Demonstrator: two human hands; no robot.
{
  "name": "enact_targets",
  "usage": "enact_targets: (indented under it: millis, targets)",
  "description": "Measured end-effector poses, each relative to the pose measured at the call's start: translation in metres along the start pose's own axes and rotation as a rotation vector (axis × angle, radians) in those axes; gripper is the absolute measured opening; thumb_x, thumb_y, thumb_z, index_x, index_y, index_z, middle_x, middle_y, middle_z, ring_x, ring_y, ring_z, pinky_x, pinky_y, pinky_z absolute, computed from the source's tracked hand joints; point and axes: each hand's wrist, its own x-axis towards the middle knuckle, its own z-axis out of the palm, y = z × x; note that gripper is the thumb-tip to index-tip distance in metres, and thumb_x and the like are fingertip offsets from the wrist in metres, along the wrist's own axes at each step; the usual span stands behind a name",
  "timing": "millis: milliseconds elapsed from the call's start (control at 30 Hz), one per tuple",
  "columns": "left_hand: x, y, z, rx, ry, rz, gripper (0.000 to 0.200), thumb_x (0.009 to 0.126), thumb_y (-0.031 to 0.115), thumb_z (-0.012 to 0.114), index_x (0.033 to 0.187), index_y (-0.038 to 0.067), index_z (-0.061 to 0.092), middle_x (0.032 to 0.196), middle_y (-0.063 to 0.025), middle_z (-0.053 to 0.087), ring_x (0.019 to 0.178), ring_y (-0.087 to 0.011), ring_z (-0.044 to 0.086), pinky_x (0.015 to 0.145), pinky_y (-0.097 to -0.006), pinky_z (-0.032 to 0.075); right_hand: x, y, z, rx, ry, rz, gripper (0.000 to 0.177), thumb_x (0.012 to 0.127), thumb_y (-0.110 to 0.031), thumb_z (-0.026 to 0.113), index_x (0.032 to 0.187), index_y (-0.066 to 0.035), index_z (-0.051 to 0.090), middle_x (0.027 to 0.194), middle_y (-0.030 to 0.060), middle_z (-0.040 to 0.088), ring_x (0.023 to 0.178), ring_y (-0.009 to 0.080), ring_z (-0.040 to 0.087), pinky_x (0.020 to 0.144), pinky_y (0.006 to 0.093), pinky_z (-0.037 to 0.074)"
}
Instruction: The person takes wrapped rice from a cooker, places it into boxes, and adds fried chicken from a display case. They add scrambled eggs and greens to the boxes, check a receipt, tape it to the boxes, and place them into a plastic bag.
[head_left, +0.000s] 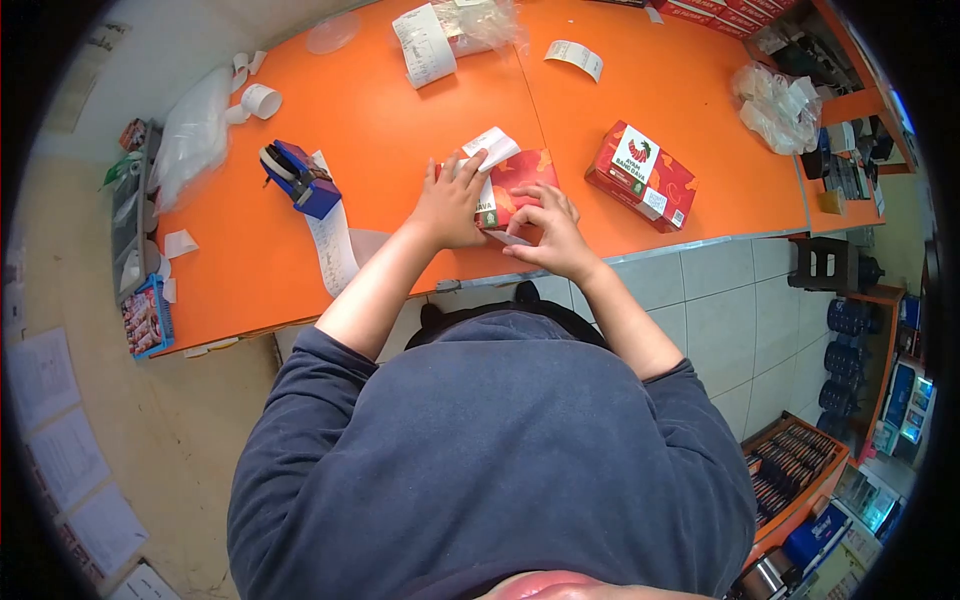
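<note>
A red printed box [515, 172] lies on the orange table in front of me, with a white paper slip [495, 146] across its top. My left hand [449, 203] rests on the box's left side, fingers spread over the slip's edge and the box. At the box's near right corner, my right hand [549, 232] is bent, thumb and forefinger pinching a small pale flap or paper edge; which of the two I cannot tell. A second red box [642, 176] lies to the right, untouched. A blue tape dispenser [302, 180] stands to the left, beside a long paper strip [333, 250].
The orange table [400, 120] ends at a near edge close to my body. Plastic bags [778, 108] lie at the right, and a curled receipt [425, 45] is at the back. A paper roll [261, 101] sits at the left, near a grey rack [130, 220].
</note>
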Motion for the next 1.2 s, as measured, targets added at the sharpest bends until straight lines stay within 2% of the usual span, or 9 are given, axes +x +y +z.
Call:
enact_targets:
  millis: [167, 267, 400, 433, 567, 700, 800, 1100, 1200]
  targets:
    - [0.005, -0.003, -0.011, -0.002, -0.124, 0.009, 0.094, 0.064, 0.05, 0.064, 0.137, 0.006, 0.025, 0.145, -0.0105, 0.016, 0.133, -0.0368, 0.014, 0.103, -0.0608, 0.016, -0.017, -0.017, -0.027, -0.064, 0.022, -0.009, 0.02, 0.063, -0.02, 0.074, 0.076, -0.014, 0.061, 0.106, 0.0009, 0.055, 0.104, 0.0216, 0.047, 0.092, 0.044, 0.03]
    - [0.007, -0.01, -0.015, -0.096, -0.141, 0.04, 0.094, 0.065, 0.054, 0.064, 0.137, 0.007, 0.025, 0.146, -0.0111, 0.014, 0.133, -0.0385, 0.013, 0.102, -0.0625, 0.015, -0.032, 0.002, -0.035, 0.571, 0.104, 0.236, 0.016, 0.067, -0.011, 0.072, 0.076, -0.009, 0.059, 0.09, -0.0002, 0.058, 0.082, 0.0138, 0.054, 0.076, 0.0319, 0.041]
    - [0.0, 0.002, -0.017, 0.031, -0.134, 0.121, 0.093, 0.065, 0.056, 0.064, 0.136, 0.009, 0.028, 0.145, -0.0114, 0.016, 0.131, -0.043, 0.012, 0.1, -0.065, 0.014, -0.043, 0.005, -0.043, 0.897, 0.268, 0.321, 0.027, 0.075, 0.001, 0.064, 0.098, -0.003, 0.052, 0.084, 0.0044, 0.058, 0.074, 0.0089, 0.054, 0.068, 0.0231, 0.044]
    - [-0.002, 0.001, -0.004, -0.04, 0.032, 0.141, 0.084, 0.067, 0.056, 0.063, 0.136, 0.02, 0.033, 0.145, -0.0092, 0.017, 0.131, -0.0452, 0.011, 0.098, -0.0676, 0.014, -0.043, 0.003, -0.047, 0.928, 0.28, 0.329, 0.033, 0.076, 0.005, 0.061, 0.105, -0.002, 0.048, 0.086, 0.0056, 0.058, 0.072, 0.0081, 0.054, 0.068, 0.0228, 0.046]
    - [-0.007, 0.012, -0.013, -0.03, -0.038, 0.234, 0.067, 0.07, 0.048, 0.064, 0.131, 0.039, 0.037, 0.145, -0.0054, 0.019, 0.132, -0.0438, 0.011, 0.095, -0.0704, 0.016, -0.046, 0.009, -0.06, 0.822, 0.247, 0.424, 0.018, 0.075, 0.004, 0.061, 0.091, -0.001, 0.053, 0.08, 0.0016, 0.057, 0.071, 0.0074, 0.054, 0.066, 0.0226, 0.046]
    - [-0.006, 0.014, 0.007, 0.0, 0.048, 0.193, 0.062, 0.074, 0.036, 0.063, 0.131, 0.037, 0.038, 0.144, -0.0028, 0.022, 0.131, -0.0439, 0.014, 0.095, -0.0703, 0.018, -0.048, 0.016, -0.063, 0.624, 0.284, 0.382, 0.011, 0.074, -0.001, 0.062, 0.075, -0.004, 0.052, 0.075, 0.0017, 0.058, 0.07, 0.0094, 0.051, 0.067, 0.0234, 0.043]
    - [-0.007, 0.014, 0.006, -0.054, 0.058, 0.175, 0.061, 0.074, 0.028, 0.063, 0.13, 0.033, 0.039, 0.144, -0.001, 0.025, 0.131, -0.0421, 0.015, 0.095, -0.0697, 0.019, -0.043, 0.004, -0.067, 0.192, 0.191, 0.305, 0.014, 0.07, -0.003, 0.064, 0.075, -0.005, 0.052, 0.074, 0.0044, 0.059, 0.073, 0.0153, 0.055, 0.069, 0.0296, 0.044]
    - [-0.006, 0.009, 0.004, -0.121, 0.021, 0.137, 0.07, 0.07, 0.026, 0.064, 0.132, 0.014, 0.035, 0.142, -0.001, 0.028, 0.133, -0.0374, 0.015, 0.099, -0.0663, 0.015, 0.02, 0.005, 0.009, -0.218, -0.142, -0.076, 0.031, 0.059, -0.011, 0.069, 0.085, -0.011, 0.052, 0.083, 0.0041, 0.056, 0.093, 0.024, 0.052, 0.083, 0.0384, 0.035]
    - [-0.005, 0.006, 0.007, -0.167, 0.017, 0.124, 0.073, 0.067, 0.027, 0.066, 0.131, 0.012, 0.035, 0.14, -0.0038, 0.033, 0.134, -0.0353, 0.015, 0.1, -0.0652, 0.014, 0.036, 0.013, 0.003, -0.292, -0.039, -0.23, 0.035, 0.058, -0.015, 0.071, 0.087, -0.012, 0.052, 0.091, 0.0041, 0.054, 0.099, 0.0241, 0.049, 0.083, 0.0394, 0.034]
